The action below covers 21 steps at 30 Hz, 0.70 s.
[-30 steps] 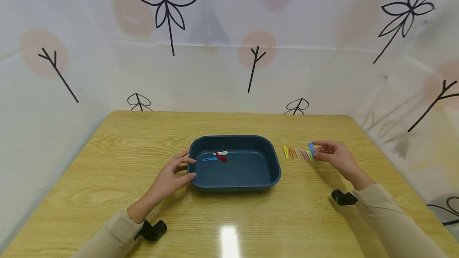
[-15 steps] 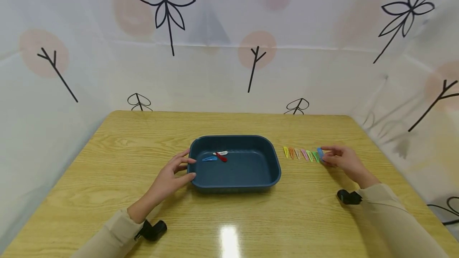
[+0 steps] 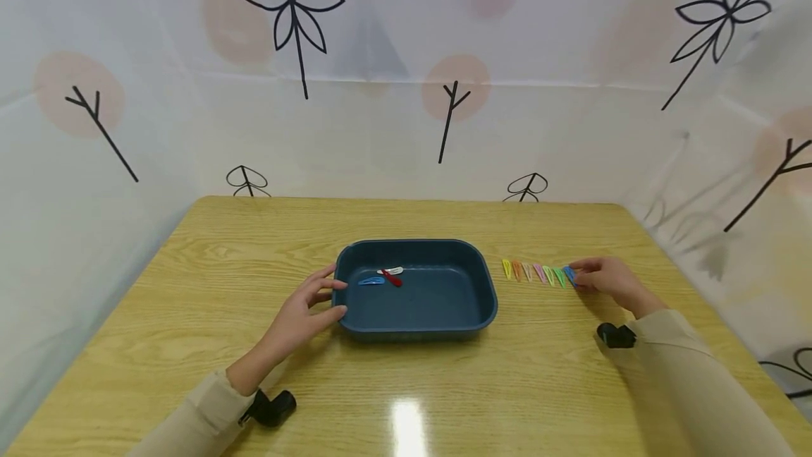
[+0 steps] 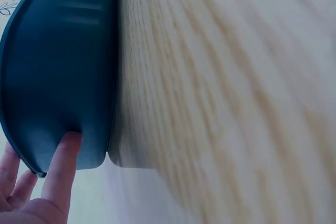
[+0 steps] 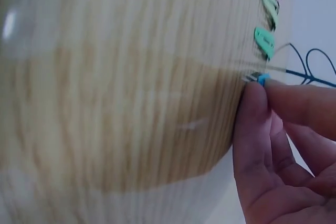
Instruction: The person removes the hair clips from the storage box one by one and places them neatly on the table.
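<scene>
My right hand (image 3: 612, 284) pinches a blue snap hair clip (image 3: 569, 275) at the right end of a row of clips on the table. In the right wrist view, thumb and finger mostly hide that blue clip (image 5: 263, 79), with a green clip (image 5: 264, 42) just beyond it. My left hand (image 3: 298, 316) holds the left side of a dark blue rectangular tub (image 3: 419, 334), fingers over its rim. The left wrist view shows one digit (image 4: 64, 166) against the tub's outer wall. Inside lie a blue clip (image 3: 371, 281), a white clip (image 3: 395, 271) and a red clip (image 3: 392, 278).
Leftward from the right hand, the row holds green, light green, pink (image 3: 539, 273), pale, orange (image 3: 517, 271) and yellow (image 3: 507, 269) clips. The wooden table (image 3: 406, 372) ends at a patterned cloth (image 3: 374, 139) behind. Black wrist cameras (image 3: 273, 409) sit on both sleeves.
My right hand has moved right with the blue clip and lowered it beside the green one, at the row's end. The left hand and tub have stayed put.
</scene>
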Available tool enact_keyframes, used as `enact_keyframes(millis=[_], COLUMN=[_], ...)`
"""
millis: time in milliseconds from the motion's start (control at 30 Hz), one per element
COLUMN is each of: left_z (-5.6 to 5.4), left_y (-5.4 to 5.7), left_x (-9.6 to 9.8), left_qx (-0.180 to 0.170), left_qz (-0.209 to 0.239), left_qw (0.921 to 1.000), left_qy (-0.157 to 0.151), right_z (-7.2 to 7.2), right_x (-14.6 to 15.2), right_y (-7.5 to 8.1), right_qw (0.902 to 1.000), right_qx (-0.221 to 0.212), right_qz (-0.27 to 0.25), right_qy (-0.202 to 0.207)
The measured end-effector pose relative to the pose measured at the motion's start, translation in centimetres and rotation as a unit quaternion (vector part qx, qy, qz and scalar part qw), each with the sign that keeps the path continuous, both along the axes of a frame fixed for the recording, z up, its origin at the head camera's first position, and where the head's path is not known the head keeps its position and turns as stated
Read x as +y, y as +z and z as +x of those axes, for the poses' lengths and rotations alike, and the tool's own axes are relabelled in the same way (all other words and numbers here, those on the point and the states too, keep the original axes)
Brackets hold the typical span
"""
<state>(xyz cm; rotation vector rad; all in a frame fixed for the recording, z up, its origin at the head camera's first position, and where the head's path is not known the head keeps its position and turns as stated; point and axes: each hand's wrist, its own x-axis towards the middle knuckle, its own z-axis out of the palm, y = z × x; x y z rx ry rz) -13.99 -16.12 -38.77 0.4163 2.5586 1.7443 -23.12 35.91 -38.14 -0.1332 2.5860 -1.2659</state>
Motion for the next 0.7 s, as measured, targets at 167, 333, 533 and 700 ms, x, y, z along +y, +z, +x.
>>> enact_keyframes(millis=[167,333,533,700], left_z=[0.0,0.1,0.1,0.2], left_y=[0.0,0.1,0.1,0.2], left_x=[0.0,0.1,0.1,0.1], left_qx=[-0.001,-0.003,-0.003,-0.005], left_qz=[-0.001,-0.001,-0.003,-0.003], left_qw=[1.0,1.0,1.0,1.0], left_qy=[0.003,0.005,0.006,0.005], right_z=[-0.1,0.1,0.2,0.3], right_x=[0.1,0.2,0.1,-0.2], right_y=[0.1,0.2,1.0,2.1], right_qw=[0.9998,0.9998,0.9995,0.9977], right_qx=[-0.011,-0.008,0.031,0.064], right_qz=[-0.015,-0.015,0.01,0.024], right_qy=[-0.002,-0.001,-0.002,-0.003])
